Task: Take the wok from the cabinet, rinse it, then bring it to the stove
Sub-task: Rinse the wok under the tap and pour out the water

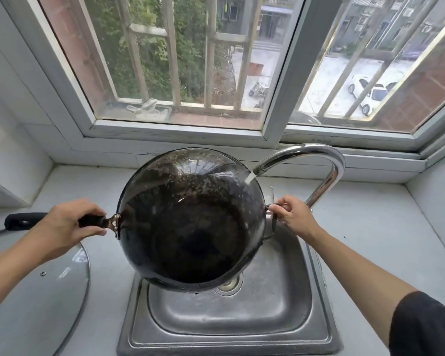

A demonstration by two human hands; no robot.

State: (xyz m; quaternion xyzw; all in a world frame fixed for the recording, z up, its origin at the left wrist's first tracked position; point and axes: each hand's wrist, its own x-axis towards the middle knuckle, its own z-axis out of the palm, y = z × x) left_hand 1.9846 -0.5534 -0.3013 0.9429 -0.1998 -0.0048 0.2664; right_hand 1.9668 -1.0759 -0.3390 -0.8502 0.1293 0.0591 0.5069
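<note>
A black round wok [188,227] hangs tilted over the steel sink [229,327], its inside facing me. My left hand [64,224] grips its long black handle at the left. The small metal helper handle on the wok's right rim is held by my right hand [293,217]. A chrome gooseneck faucet [326,163] curves over from the right, and water runs from its spout onto the wok's upper right inner wall. Wet streaks and droplets cover the inside.
A glass lid [44,291] with a metal rim lies on the grey counter to the left of the sink. The drain [229,286] shows under the wok. A white-framed window [190,132] stands directly behind the counter. Walls close in at both sides.
</note>
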